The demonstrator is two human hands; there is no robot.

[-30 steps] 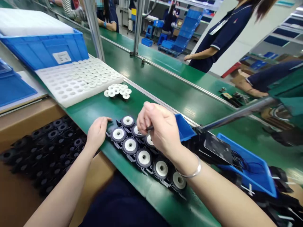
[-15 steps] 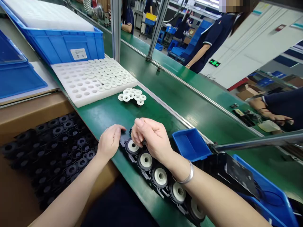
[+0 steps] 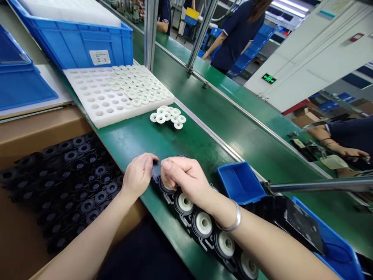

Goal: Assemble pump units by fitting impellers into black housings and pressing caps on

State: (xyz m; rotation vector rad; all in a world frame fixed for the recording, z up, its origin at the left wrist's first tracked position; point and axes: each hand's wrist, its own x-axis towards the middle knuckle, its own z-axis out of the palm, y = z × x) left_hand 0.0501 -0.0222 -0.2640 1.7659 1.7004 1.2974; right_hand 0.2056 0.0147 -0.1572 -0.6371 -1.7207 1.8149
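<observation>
A row of black plastic frames (image 3: 189,223) with round seats runs along the green bench, several of them carrying a white ring (image 3: 203,223). At the row's far end, my left hand (image 3: 139,175) is closed around the edge of a black plastic frame; its fingertips are partly hidden. Just to its right, my right hand (image 3: 186,177) is curled into a pinch above the farthest ringed frame, mostly covering it. What its fingers hold, if anything, is hidden. Farther along the bench lies a loose pile of white rings (image 3: 167,116).
A white foam tray (image 3: 101,120) partly filled with rings lies before a blue crate (image 3: 84,42). A carton (image 3: 84,126) of black frames stands at left. A small blue bin (image 3: 240,182) is right, near a metal bar (image 3: 309,186). Co-workers stand across the line.
My right hand is lower over the farthest ringed frame and covers more of its ring. My left hand stays at the row's end. The view has shifted slightly; a co-worker behind appears farther left.
</observation>
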